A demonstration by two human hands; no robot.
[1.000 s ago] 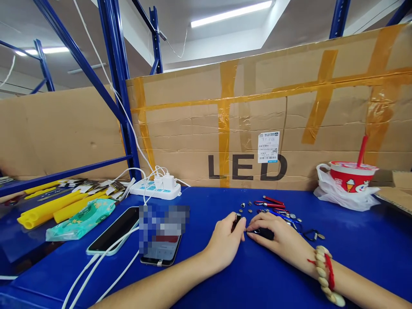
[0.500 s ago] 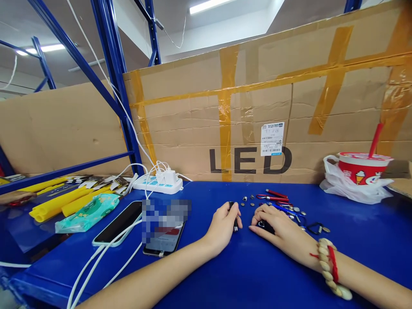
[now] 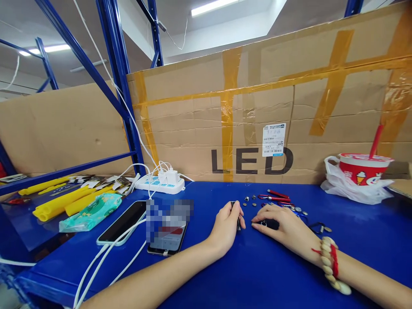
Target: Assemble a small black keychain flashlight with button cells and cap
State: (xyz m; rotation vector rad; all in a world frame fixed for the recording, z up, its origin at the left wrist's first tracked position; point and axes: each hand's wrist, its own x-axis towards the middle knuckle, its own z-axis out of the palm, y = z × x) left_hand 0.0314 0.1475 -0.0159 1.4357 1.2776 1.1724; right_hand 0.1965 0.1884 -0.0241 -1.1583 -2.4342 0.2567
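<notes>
My left hand (image 3: 227, 227) is closed around a slim black tube with a shiny metal end (image 3: 238, 224), held upright just above the blue table; the fingers hide most of it. To the right, my right hand (image 3: 280, 225) curls low over the table, thumb and fingers around a small black piece with a metal ring (image 3: 271, 223); its exact kind is hidden. Beyond the fingers lie several small round button cells (image 3: 254, 204). Red metal tubes with a carabiner (image 3: 278, 198) rest behind my right hand, and a black carabiner (image 3: 317, 225) sits beside the wrist.
Two phones, one dark-screened (image 3: 124, 223) and one lit (image 3: 167, 238), lie left with white cables across them. A power strip (image 3: 159, 185) stands behind. Yellow rolls (image 3: 62, 204) and a green packet (image 3: 92, 212) lie farther left. A red cup (image 3: 363, 169) stands at the back right.
The view has shifted slightly. My right hand has moved a little and now covers more of the blue pieces behind it. Another person's hand at the far left has gone out of view.
</notes>
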